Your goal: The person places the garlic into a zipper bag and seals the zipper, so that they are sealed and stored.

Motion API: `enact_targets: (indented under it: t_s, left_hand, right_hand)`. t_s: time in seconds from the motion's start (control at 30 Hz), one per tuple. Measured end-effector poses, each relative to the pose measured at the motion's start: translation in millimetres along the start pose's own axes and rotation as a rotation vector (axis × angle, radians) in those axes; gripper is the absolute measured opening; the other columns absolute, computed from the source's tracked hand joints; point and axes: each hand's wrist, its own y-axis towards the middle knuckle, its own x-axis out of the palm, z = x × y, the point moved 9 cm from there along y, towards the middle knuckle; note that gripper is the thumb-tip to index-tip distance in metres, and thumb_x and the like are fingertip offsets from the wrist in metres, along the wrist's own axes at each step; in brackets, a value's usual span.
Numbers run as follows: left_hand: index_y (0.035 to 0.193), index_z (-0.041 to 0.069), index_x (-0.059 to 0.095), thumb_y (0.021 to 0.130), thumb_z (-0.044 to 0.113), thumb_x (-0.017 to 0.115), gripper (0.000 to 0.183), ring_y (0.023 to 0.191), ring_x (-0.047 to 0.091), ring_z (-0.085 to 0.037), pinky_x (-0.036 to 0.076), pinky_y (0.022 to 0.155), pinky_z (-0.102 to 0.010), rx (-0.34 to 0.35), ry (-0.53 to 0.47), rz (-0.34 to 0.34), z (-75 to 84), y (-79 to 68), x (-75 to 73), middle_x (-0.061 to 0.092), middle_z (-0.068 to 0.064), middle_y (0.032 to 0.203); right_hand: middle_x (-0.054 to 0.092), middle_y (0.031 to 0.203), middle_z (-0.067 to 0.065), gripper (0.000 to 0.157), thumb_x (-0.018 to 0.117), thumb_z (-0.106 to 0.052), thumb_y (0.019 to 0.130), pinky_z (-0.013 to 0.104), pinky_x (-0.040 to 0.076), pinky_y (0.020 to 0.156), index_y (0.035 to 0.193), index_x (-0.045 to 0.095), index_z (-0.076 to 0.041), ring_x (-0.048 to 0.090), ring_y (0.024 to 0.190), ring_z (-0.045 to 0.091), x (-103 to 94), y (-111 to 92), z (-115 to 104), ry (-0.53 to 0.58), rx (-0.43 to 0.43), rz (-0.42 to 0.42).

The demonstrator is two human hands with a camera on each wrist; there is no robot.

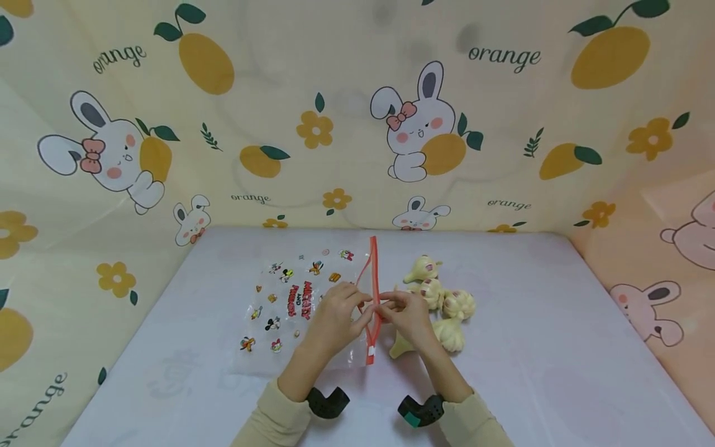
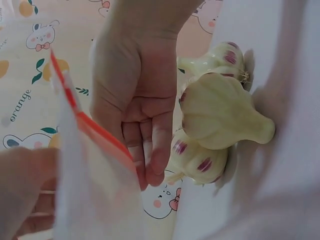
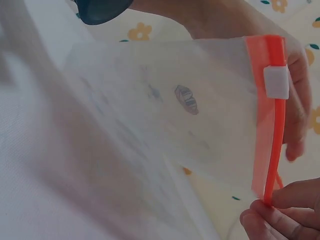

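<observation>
Where the bag (image 1: pixel 282 301) lies: on the bench (image 1: pixel 536 335), printed clear film spread flat on the left, mouth turned to the right
Left hand (image 1: pixel 335 316): thumb and fingertips pinched at the mouth, on the lip nearer the bag's body
Red strip (image 1: pixel 374 267): runs along the mouth; its two lips stand apart at mid-length and draw together toward the ends
White slider (image 3: pixel 276 82): seated at the strip's near end
Right hand (image 1: pixel 412 320): thumb and fingertips pinched on the strip, just beside the left fingertips
Garlic bulbs (image 1: pixel 449 335): grouped right of the bag, outside it, partly hidden by the right hand
Step in hand: judged to be parting the mouth; gap only partial
Next move: should call for a secure pinch on each lip, then an even outward pull
</observation>
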Motion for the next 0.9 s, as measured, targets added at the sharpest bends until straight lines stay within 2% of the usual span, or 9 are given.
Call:
enact_targets:
  t_s: [0.1,0.2,0.3,0.4,0.5,0.57,0.67,0.8,0.9]
  left_hand:
    - [0.088,0.011,0.074,0.08,0.019,0.077,0.012,0.086,0.062,-0.015,0.055,0.085,-0.031,-0.055,-0.005,-0.008,-2.2,-1.5,-1.2,0.071,0.001,0.079]
    - [0.09,0.011,0.074,0.077,0.014,0.078,0.014,0.091,0.061,-0.017,0.055,0.084,-0.033,-0.113,-0.016,-0.028,-5.5,-3.5,-0.1,0.069,0.0,0.085]
    - [0.096,0.011,0.072,0.076,0.012,0.078,0.021,0.095,0.06,-0.018,0.055,0.083,-0.032,-0.21,-0.052,-0.075,-12.7,-6.2,3.8,0.065,-0.002,0.096]
    - [0.105,0.007,0.068,0.077,0.011,0.077,0.03,0.092,0.061,-0.018,0.055,0.078,-0.029,-0.334,-0.125,-0.131,-22.3,-10.0,8.2,0.063,-0.006,0.1]
    - [0.11,0.001,0.067,0.078,0.01,0.075,0.034,0.082,0.062,-0.016,0.053,0.069,-0.023,-0.442,-0.201,-0.172,-30.5,-14.2,11.1,0.066,-0.008,0.092]
    - [0.109,-0.002,0.067,0.079,0.009,0.073,0.033,0.076,0.063,-0.013,0.051,0.063,-0.019,-0.491,-0.247,-0.181,-34.0,-16.1,11.6,0.069,-0.008,0.086]
    - [0.106,-0.003,0.069,0.08,0.005,0.07,0.028,0.069,0.064,-0.012,0.047,0.057,-0.014,-0.521,-0.285,-0.17,-35.0,-16.6,10.1,0.07,-0.007,0.078]
    - [0.114,-0.007,0.066,0.079,0.003,0.068,0.036,0.068,0.065,-0.013,0.045,0.055,-0.013,-0.509,-0.309,-0.131,-31.8,-13.0,6.1,0.071,-0.009,0.078]
    - [0.119,-0.007,0.063,0.081,0.003,0.065,0.039,0.072,0.063,-0.014,0.047,0.057,-0.012,-0.556,-0.396,-0.112,-33.3,-13.2,5.5,0.069,-0.011,0.082]
  right_hand:
    - [0.072,0.082,0.026,0.024,0.07,0.001,0.082,0.016,0.053,0.057,0.105,0.069,0.009,0.07,0.062,0.016,-1.0,-1.7,-0.9,0.015,0.005,0.01]
    - [0.073,0.082,0.025,0.024,0.071,0.001,0.082,0.015,0.052,0.057,0.105,0.069,0.008,0.066,0.06,0.007,-1.9,-2.8,-0.2,0.014,0.021,0.015]
    - [0.073,0.082,0.025,0.023,0.071,0.001,0.082,0.017,0.054,0.057,0.104,0.069,0.008,0.065,0.059,0.004,-2.2,-3.1,0.4,0.01,0.032,0.016]
    - [0.073,0.081,0.024,0.023,0.071,0.001,0.082,0.019,0.054,0.057,0.104,0.069,0.008,0.064,0.059,0.003,-2.6,-3.1,0.1,0.011,0.029,0.023]
    - [0.072,0.08,0.024,0.023,0.072,0.001,0.081,0.017,0.053,0.056,0.103,0.069,0.008,0.062,0.058,0.002,-2.3,-3.3,0.4,0.021,0.032,0.022]
    - [0.072,0.08,0.025,0.023,0.072,0.001,0.08,0.015,0.052,0.055,0.102,0.069,0.008,0.06,0.057,0.001,-1.6,-3.5,0.4,0.034,0.034,0.019]
    - [0.072,0.079,0.025,0.023,0.072,0.001,0.08,0.016,0.053,0.055,0.101,0.069,0.009,0.062,0.056,0.002,-0.9,-3.2,0.2,0.046,0.031,0.017]
    - [0.072,0.077,0.025,0.02,0.072,0.002,0.08,0.023,0.058,0.056,0.098,0.07,0.009,0.065,0.054,0.007,-2.5,-2.6,0.0,0.044,0.032,0.034]
    - [0.072,0.075,0.024,0.016,0.072,0.003,0.079,0.028,0.059,0.057,0.095,0.07,0.008,0.064,0.052,0.007,-3.4,-2.5,0.7,0.041,0.044,0.045]
